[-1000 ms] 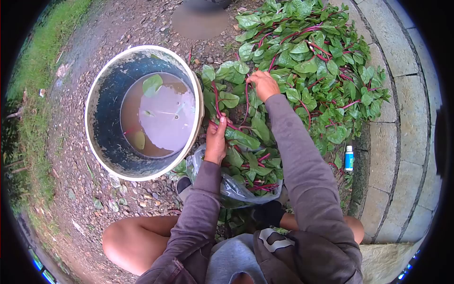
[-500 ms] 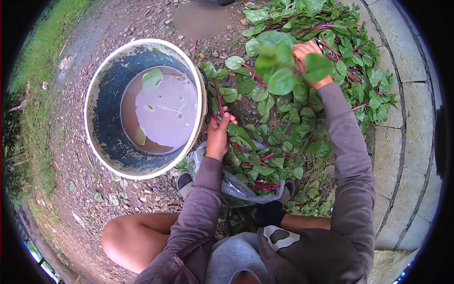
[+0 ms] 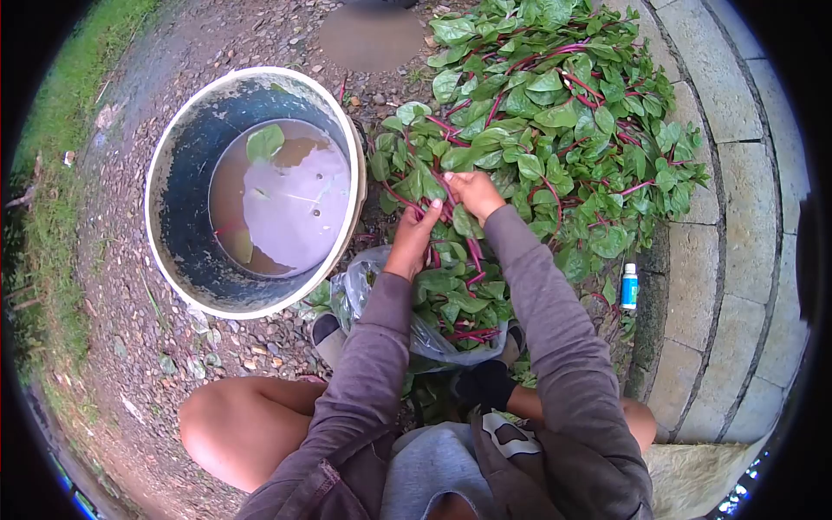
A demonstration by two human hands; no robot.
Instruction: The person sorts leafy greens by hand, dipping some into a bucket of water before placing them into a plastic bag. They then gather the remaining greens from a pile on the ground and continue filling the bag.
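Observation:
Red-stemmed Malabar spinach (image 3: 425, 184) is gathered between my two hands, its leaves pointing up and away. My left hand (image 3: 414, 243) is closed round the stems, thumb on top. Just right of it, my right hand (image 3: 475, 196) pinches spinach stems close to the left fingertips; its palm side is hidden. Below the hands, a clear plastic bag (image 3: 418, 342) holds more leafy stems (image 3: 468, 303) between my feet. A large heap of the same greens (image 3: 555, 113) spreads beyond my right hand.
A blue bucket with a white rim (image 3: 156, 186) stands at left, with murky water (image 3: 286, 204) and floating leaves inside. A small white-and-blue bottle (image 3: 629, 288) is by the concrete block edging (image 3: 737, 260) at right. Gravel (image 3: 121, 286) covers the ground.
My right hand has come from the heap down and left to beside my left hand, bringing spinach with it. The small bottle, earlier behind my right arm, now shows.

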